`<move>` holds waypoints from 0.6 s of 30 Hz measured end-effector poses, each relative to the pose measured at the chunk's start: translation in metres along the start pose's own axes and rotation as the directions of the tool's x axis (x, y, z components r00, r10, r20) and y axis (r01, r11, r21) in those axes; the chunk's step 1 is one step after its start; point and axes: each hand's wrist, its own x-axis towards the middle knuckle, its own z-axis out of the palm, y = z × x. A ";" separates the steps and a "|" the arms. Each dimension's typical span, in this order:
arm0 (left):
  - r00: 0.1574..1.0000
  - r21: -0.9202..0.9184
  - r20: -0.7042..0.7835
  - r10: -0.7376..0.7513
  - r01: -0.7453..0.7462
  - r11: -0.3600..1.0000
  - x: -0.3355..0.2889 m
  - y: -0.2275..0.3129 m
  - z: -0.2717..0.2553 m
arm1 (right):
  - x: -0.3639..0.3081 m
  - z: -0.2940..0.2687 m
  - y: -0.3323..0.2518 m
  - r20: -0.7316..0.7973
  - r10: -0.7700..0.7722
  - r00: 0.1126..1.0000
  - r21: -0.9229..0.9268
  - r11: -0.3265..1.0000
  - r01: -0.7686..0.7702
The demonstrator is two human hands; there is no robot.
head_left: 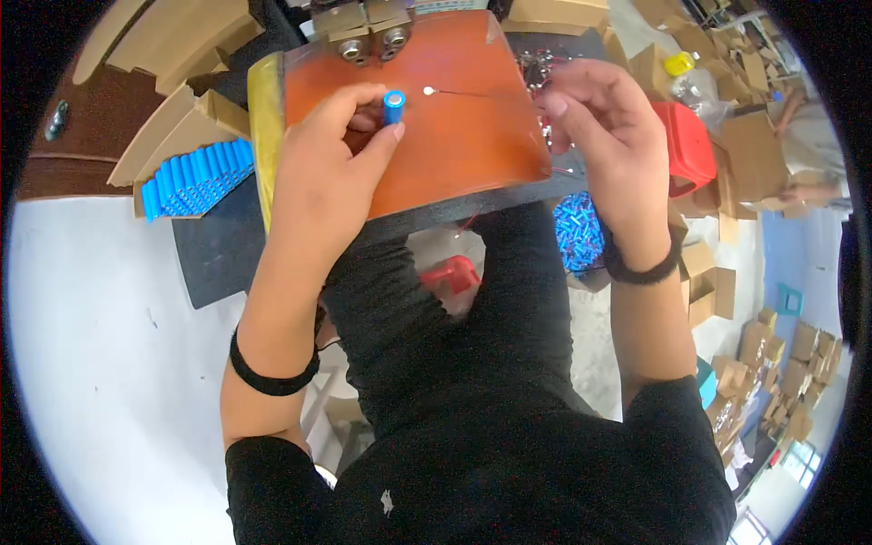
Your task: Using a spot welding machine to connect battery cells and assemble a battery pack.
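Note:
Upright between the thumb and fingers of my left hand [341,154] is a blue cylindrical battery cell [393,109], its pale metal end facing up. It stands over an orange work mat [463,150]. A small round silvery-white tab [430,90] lies on the mat to the right of the cell. From it a thin dark wire [472,94] runs right, toward the pinched fingertips of my right hand [610,127]. That hand is at the mat's right edge, beside a heap of small metal parts with wires [536,65], which it partly hides.
At left, a cardboard box [136,195] holds many blue cells. Blue wired cells [579,229] fill a container below the right hand. A red plastic bin [688,150] stands at right. Two metal cylindrical fittings [354,51] sit at the mat's far edge. Yellow material [265,127] borders the mat.

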 end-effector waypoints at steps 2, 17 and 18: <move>1.000 0.036 -0.021 -0.010 0.011 0.999 0.001 0.000 -0.003 | 0.005 0.005 0.001 0.037 -0.015 0.999 -0.022 1.000 0.016; 0.992 0.109 -0.116 0.051 -0.038 0.993 0.015 -0.008 0.000 | 0.038 0.038 -0.026 0.008 0.277 0.961 -0.027 0.961 -0.277; 0.992 0.077 -0.119 0.040 -0.031 0.997 0.014 -0.008 0.001 | 0.038 0.038 -0.024 0.012 0.281 0.960 -0.027 0.959 -0.281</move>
